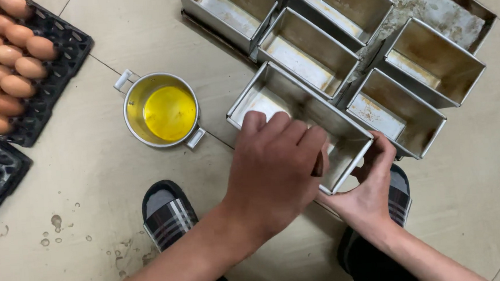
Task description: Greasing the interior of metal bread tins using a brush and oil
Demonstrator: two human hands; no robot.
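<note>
**Greasing the near loaf tin**

Head view: my left hand (277,170) reaches into the nearest rectangular metal loaf tin (297,124) on the tiled floor (92,183), fingers curled shut around a thin dark handle (318,164), likely a brush. My right hand (369,182) clasps the tin's near corner, steadying it. Judged step: coating the inside. Next calls for more yellow liquid from the small round steel pot (162,110) to the left.

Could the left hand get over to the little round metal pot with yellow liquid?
Probably yes. The left hand sits over the rectangular metal loaf tin, and only bare tiled floor lies between it and the small round metal pot of yellow liquid.
</note>
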